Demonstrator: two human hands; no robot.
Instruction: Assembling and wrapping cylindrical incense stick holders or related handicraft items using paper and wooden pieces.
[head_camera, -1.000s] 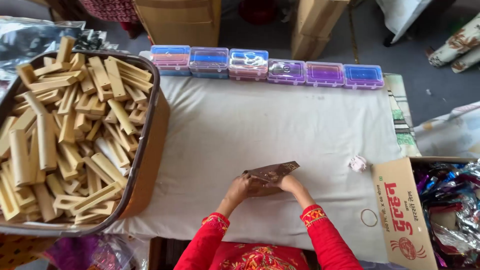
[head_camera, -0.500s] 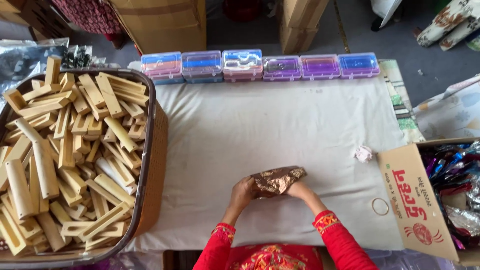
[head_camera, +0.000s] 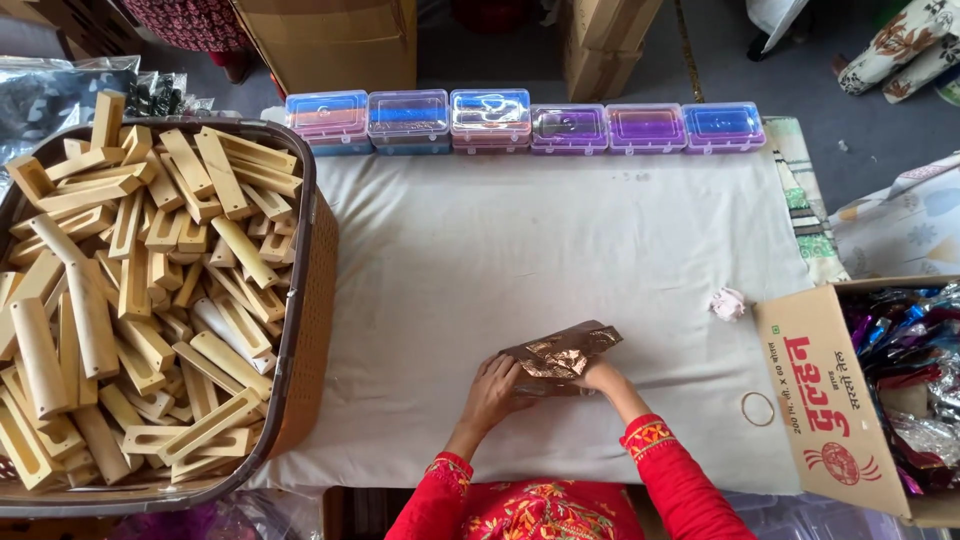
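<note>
A single head-worn camera looks almost straight down from above the white cloth-covered bench (head_camera: 600, 260), facing away from the wearer, near enough to span its whole width.

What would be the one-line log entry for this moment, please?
left hand: on crinkled copper foil sheet | right hand: on same sheet | sheet: on white cloth | basket of wooden blocks: left

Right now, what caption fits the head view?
Both hands, left hand and right hand, press a crinkled brown foil wrapper on a white cloth beside a basket of wooden pieces.
</note>
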